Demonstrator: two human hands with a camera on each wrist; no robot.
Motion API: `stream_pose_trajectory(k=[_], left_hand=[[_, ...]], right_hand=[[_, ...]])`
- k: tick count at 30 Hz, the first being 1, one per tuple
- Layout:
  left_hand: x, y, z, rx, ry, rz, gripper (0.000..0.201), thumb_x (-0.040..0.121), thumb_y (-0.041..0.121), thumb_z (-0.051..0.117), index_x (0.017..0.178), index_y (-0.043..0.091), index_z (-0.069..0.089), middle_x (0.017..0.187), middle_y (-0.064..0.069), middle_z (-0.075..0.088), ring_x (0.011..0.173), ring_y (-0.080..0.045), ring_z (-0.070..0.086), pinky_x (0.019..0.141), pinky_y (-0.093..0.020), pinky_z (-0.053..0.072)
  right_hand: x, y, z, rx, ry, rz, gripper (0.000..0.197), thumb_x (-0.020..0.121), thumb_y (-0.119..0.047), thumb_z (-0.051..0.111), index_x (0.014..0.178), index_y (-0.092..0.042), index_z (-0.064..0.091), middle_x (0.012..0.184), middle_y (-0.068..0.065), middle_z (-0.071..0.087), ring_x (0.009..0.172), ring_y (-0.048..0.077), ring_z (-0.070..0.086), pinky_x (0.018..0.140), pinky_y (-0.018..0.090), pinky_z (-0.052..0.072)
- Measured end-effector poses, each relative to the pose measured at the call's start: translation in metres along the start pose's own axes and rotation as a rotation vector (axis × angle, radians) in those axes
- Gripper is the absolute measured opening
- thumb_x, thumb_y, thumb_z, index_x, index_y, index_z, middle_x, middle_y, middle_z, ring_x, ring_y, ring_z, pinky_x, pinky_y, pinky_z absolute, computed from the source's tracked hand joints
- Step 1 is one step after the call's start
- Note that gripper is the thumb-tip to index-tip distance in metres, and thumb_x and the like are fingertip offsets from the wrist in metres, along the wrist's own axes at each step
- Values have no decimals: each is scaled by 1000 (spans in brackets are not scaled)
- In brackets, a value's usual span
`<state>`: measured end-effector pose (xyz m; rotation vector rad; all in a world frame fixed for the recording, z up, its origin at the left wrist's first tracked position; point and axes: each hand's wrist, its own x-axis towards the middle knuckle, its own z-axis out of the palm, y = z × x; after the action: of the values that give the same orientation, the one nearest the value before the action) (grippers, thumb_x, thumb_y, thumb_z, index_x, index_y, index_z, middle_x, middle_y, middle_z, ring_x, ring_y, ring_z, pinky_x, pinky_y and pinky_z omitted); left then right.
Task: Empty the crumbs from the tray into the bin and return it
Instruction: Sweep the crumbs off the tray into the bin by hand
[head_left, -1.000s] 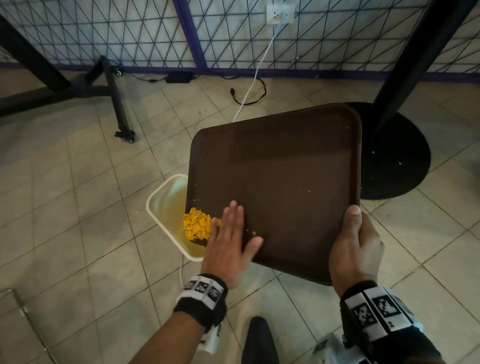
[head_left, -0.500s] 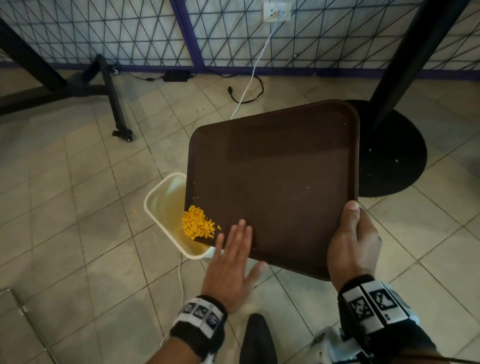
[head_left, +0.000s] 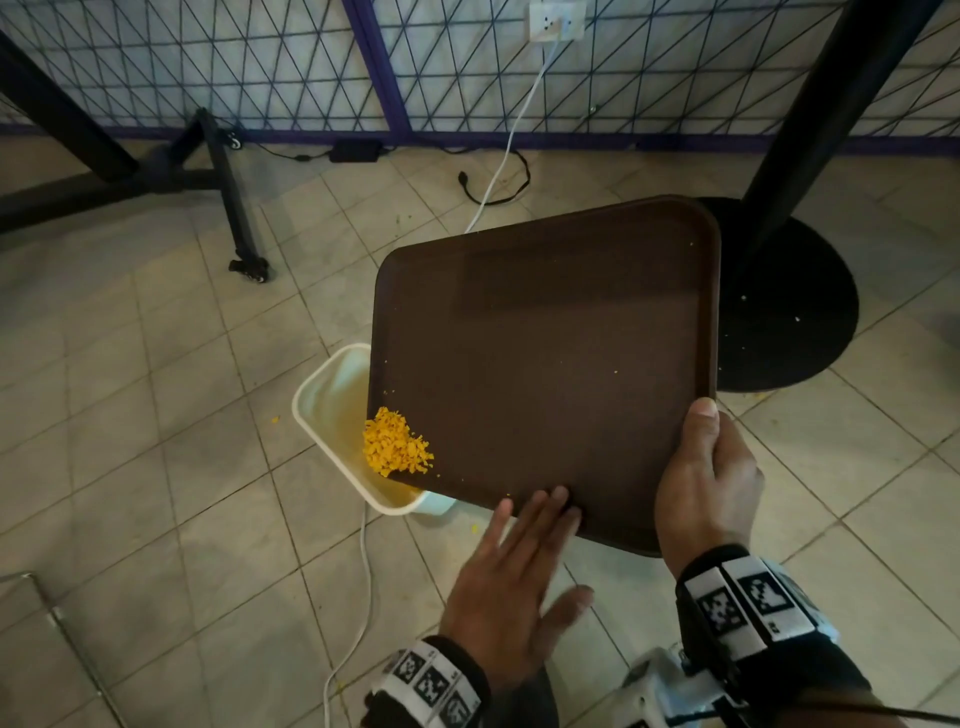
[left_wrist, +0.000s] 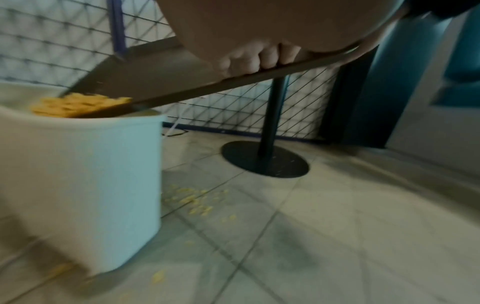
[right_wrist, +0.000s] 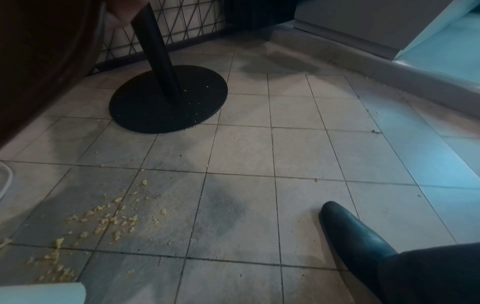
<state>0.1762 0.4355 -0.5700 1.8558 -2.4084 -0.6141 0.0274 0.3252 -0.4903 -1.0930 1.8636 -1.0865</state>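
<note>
1. Head view: the brown tray (head_left: 545, 374) is held tilted above the tiled floor (head_left: 130, 467), its low corner at 8 o'clock hanging over the cream bin (head_left: 322, 415). A heap of yellow crumbs (head_left: 395, 441) sits in that low corner, right at the rim; a few loose specks dot the rest of the tray.
2. Head view: the right hand (head_left: 706, 483) grasps the tray's near right corner, thumb lying on top along the edge; its fingers are hidden beneath. The left hand (head_left: 514, 582) is flat and released, fingers straight, the fingertips (head_left: 558, 496) just reaching the tray's near edge. The tray covers most of the bin's mouth, so its contents cannot be seen.
3. Head view: at 1 o'clock a black pole stands on a round base (head_left: 789, 312), partly behind the tray. A white cable (head_left: 363, 597) runs along the floor past the bin.
4. Left wrist view, blurred: the tray shows edge-on, sloping down to the bin (left_wrist: 78, 174) at 9 o'clock, with the crumbs (left_wrist: 78, 106) piled above the rim. Fingers (left_wrist: 259, 57) curl over the tray's edge at 12 o'clock; whose hand they belong to is hard to tell. Spilt crumbs lie on the floor beside the bin.
5. Right wrist view: the tray's dark underside (right_wrist: 39, 61) fills the 10 o'clock corner, cut off by the frame; the gripping fingers are barely visible. Scattered crumbs (right_wrist: 109, 216) lie at 7 o'clock, a black shoe (right_wrist: 350, 232) at 4 o'clock.
</note>
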Motion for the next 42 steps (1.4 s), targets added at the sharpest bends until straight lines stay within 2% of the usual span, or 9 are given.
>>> stream_pose_trajectory(k=[2,10,13,17,20,23,27,36,42], left_hand=[[-5,-26,1,-23,47,-115,60,103,58,12,154,28,17,164,11,-2,149,-4,-11,118,-25,-13],[-13,-133,-4,34,-44,-366,70,95,65,-6,155,30,2,164,10,-4,148,-3,-14,122,-34,-6],[-14,-140,-21,28,-4,-364,73,97,63,-3,155,27,24,163,8,18,150,-5,3,121,-32,0],[7,-138,-56,-46,253,-359,64,100,57,16,141,25,53,148,2,49,139,-15,40,113,-38,28],[43,-162,-71,-25,303,-447,58,103,54,22,149,24,39,158,0,34,145,-20,32,117,-45,25],[75,-187,-78,12,199,-489,67,102,56,15,158,20,15,165,-3,11,151,-19,12,122,-43,8],[82,-194,-67,18,111,-518,75,98,62,7,158,18,2,166,-2,1,152,-16,4,123,-42,2],[25,-162,-16,-92,52,-534,82,93,72,4,157,21,12,165,-2,14,149,-19,17,122,-42,11],[2,-152,-20,-21,51,-495,84,92,68,3,151,17,33,157,-4,36,143,-21,32,119,-43,21]], right_hand=[[2,0,-1,-2,-2,-9,39,103,-38,29,86,-16,56,70,-5,53,62,9,49,63,35,44],[6,0,-5,-4,8,-3,43,103,-39,28,87,-13,58,71,-3,56,64,12,52,63,37,46],[6,-1,-6,-31,19,-51,45,103,-37,29,86,-8,59,68,0,55,62,14,52,64,41,47],[5,-2,-6,-36,30,-96,40,104,-34,31,85,-11,58,66,-4,54,60,10,49,64,42,47],[3,-2,-5,-47,25,-130,38,104,-35,30,87,-15,57,68,-5,55,63,10,51,64,41,48],[3,1,-5,-60,29,-149,37,104,-37,29,87,-18,57,70,-5,56,64,12,54,63,43,51],[4,-1,-4,-63,14,-163,39,104,-36,29,85,-16,57,68,-3,57,63,15,55,63,45,52],[0,-2,-3,-70,9,-189,42,103,-39,27,92,-15,59,69,-3,58,63,16,56,61,45,53],[-3,-4,-1,-73,15,-196,45,102,-42,26,94,-13,60,69,-5,57,62,15,55,61,45,53]])
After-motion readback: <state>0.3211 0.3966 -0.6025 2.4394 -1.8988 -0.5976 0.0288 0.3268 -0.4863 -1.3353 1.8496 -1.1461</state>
